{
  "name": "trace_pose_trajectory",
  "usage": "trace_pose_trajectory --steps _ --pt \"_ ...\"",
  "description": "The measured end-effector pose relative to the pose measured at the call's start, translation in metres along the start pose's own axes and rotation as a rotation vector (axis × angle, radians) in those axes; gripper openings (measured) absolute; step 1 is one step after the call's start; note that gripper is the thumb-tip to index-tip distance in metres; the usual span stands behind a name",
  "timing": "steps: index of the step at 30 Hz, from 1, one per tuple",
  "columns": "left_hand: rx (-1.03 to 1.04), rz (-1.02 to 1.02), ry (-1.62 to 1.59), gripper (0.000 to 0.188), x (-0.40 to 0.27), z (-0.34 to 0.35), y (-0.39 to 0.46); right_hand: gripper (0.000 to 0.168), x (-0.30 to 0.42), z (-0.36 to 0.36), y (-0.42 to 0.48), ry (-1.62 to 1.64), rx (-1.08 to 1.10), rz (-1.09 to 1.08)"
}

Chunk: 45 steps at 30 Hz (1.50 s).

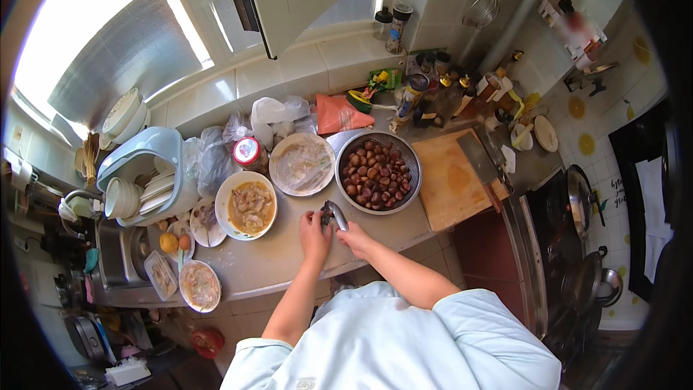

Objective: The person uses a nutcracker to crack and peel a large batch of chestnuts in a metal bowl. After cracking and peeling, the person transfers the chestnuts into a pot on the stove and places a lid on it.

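Near the counter's front edge, my right hand [354, 239] grips a curved metal hand tool [337, 215], which may be a nut cracker; its exact kind is unclear. My left hand [316, 238] is at the tool's dark head, with the fingertips touching it; whether a small item sits between them is hidden. Just behind and to the right stands a perforated metal colander [342, 195] full of chestnuts [377, 175]. A bowl of meat in sauce [252, 208] is to the left, and a plate under plastic film [302, 164] lies behind my hands.
Right of the colander lies a wooden cutting board [446, 173] with a cleaver [476, 158] on it. Bottles [457, 103] crowd the back corner. Leftward are a red-lidded jar [249, 153], a dish rack [181, 189], a film-covered bowl [200, 286] and a sink [116, 254].
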<state>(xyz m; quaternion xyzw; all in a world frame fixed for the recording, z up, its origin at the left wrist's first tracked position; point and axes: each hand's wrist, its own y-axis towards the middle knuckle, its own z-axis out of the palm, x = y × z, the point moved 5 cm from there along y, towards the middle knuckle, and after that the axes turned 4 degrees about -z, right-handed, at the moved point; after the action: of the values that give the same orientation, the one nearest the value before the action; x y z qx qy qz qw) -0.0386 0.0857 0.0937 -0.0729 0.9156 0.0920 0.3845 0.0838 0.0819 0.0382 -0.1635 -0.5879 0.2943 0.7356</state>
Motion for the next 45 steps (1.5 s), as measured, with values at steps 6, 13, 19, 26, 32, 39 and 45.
trace_pose_trajectory --steps 6,13,19,26,32,39,45 --pt "0.044 0.063 0.053 0.032 -0.002 0.016 0.016 0.013 0.007 0.006 -0.012 0.075 0.04 0.045" --pt "0.053 0.152 0.149 0.024 -0.005 0.009 0.013 0.017 -0.014 -0.004 -0.003 -0.044 0.051 -0.014" --pt "-0.08 0.117 0.1 0.023 -0.033 -0.018 0.008 0.027 -0.011 -0.022 0.006 -0.353 -0.123 -0.197" --pt "0.172 0.019 -0.365 0.026 -0.092 0.029 0.062 0.04 -0.03 -0.023 0.028 -0.627 -0.181 -0.398" --pt "0.211 0.006 -0.535 0.031 -0.107 0.042 0.073 0.051 -0.017 -0.049 0.023 -0.712 -0.27 -0.574" --pt "0.207 -0.257 -0.662 0.019 -0.02 0.006 0.018 0.036 0.031 -0.094 -0.022 0.468 -0.401 -0.166" --pt "0.306 -0.344 -0.723 0.018 -0.018 -0.015 -0.012 0.014 0.025 -0.119 0.002 0.538 -0.507 -0.026"
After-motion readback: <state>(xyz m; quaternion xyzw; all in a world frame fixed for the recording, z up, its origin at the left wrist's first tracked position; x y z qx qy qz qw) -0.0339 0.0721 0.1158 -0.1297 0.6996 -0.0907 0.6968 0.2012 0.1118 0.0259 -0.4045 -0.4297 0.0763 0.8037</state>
